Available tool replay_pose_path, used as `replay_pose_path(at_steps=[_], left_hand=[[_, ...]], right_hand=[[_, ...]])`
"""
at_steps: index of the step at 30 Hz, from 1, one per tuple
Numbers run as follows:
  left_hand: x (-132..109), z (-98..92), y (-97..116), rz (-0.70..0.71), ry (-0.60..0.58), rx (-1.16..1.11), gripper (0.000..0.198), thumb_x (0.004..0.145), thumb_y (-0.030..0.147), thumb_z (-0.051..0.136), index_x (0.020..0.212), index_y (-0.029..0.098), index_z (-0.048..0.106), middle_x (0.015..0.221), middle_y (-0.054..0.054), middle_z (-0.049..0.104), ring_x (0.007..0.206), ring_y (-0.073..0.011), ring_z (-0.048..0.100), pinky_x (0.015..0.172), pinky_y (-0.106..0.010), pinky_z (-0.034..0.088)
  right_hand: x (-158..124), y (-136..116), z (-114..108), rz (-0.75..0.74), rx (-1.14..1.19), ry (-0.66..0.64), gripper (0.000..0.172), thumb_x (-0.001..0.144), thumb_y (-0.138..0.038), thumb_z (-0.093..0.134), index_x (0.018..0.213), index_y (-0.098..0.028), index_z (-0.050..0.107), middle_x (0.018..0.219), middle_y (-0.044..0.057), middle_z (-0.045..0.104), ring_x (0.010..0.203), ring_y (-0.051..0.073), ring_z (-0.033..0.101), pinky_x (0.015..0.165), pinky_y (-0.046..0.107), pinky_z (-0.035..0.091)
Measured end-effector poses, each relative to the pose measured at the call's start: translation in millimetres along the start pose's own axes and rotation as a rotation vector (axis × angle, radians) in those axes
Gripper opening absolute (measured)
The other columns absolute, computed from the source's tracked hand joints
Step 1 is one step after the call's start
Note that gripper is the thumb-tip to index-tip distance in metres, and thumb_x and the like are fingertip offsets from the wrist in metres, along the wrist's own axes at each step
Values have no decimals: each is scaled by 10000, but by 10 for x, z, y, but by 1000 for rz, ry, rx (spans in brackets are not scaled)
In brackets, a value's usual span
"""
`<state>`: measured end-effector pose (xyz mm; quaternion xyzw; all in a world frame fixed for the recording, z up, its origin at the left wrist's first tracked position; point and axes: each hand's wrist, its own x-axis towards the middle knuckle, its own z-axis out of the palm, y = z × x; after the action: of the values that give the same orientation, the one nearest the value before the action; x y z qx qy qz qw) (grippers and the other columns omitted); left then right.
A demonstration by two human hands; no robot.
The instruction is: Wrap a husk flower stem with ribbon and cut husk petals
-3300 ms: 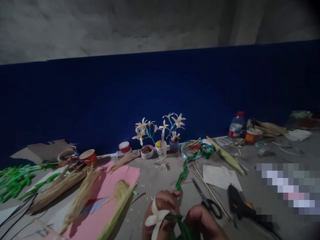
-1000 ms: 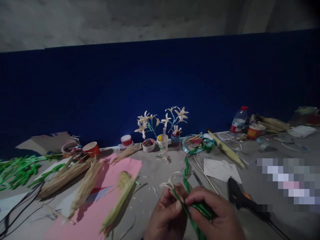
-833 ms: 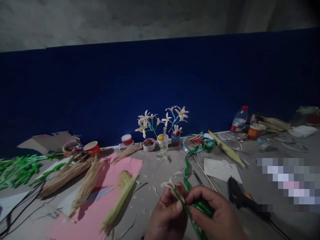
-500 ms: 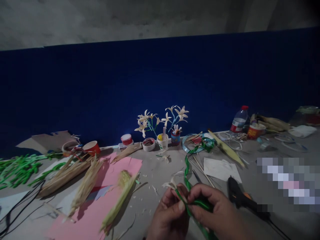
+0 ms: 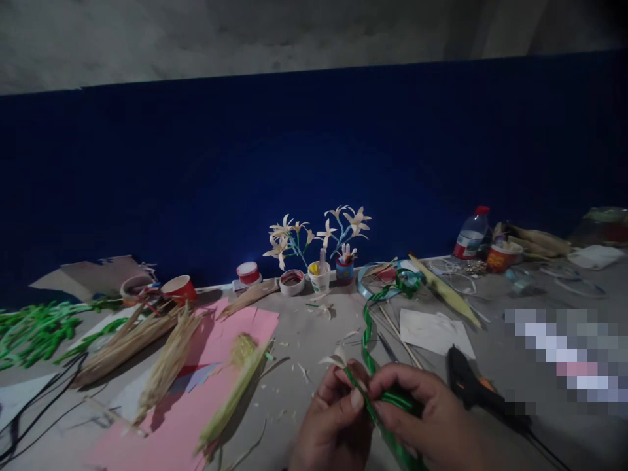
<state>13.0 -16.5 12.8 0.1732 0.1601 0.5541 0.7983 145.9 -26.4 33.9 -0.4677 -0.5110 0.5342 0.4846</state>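
Low in the view, my left hand (image 5: pixel 333 418) pinches the stem of a white corn-husk flower (image 5: pixel 337 358) just under its petals. The stem is wrapped in green ribbon. Close against it, my right hand (image 5: pixel 422 409) is closed on the green ribbon (image 5: pixel 367 327), and the two hands' fingertips nearly meet. From the right hand the twisted ribbon runs up the table to its roll (image 5: pixel 409 281), and more of it hangs below the palm. The fingers partly cover the stem.
A black glue gun (image 5: pixel 473 386) lies right of my hands. Made-up flowers (image 5: pixel 289 235) stand in small cups at the back. Corn husks (image 5: pixel 230 392) lie on pink paper (image 5: pixel 167 438) to the left. A water bottle (image 5: pixel 471 234) stands at the back right.
Little differs. Both hands keep their grip on the flower stem and ribbon, with only a slight shift of the fingers; the view has moved a touch.
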Motion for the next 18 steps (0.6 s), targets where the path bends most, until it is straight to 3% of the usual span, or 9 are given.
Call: replay_pose_path(at_steps=[4,9,14,18], left_hand=[[31,-55,-42,42,-40,-2,177,587,188,886,657,182,724,662,30,602,653,-114,560,684,-245,418],[16,-39,-63,80,48,-14,209,545,170,910,663,192,739,690,29,639,675,-100,587,703,-221,433],[-9,13,-65,142,138,-27,239,490,167,934,636,218,752,696,27,686,708,-98,620,746,-211,466],[-31,40,-55,147,211,-64,270,471,149,941,639,239,750,747,44,717,737,-88,647,744,-191,477]], right_hand=[[-7,21,-28,35,21,-46,76,705,-260,707,735,-210,659,514,-97,419,444,63,338,409,173,262],[15,26,-62,-49,-18,-69,28,730,-218,672,755,-210,665,632,-65,541,496,75,427,464,181,347],[35,14,-95,-163,-100,-106,91,763,-166,625,793,-228,684,776,-4,668,771,173,622,680,228,480],[8,28,-86,-287,-77,-95,143,802,-159,598,823,-245,710,929,33,698,933,213,661,812,263,510]])
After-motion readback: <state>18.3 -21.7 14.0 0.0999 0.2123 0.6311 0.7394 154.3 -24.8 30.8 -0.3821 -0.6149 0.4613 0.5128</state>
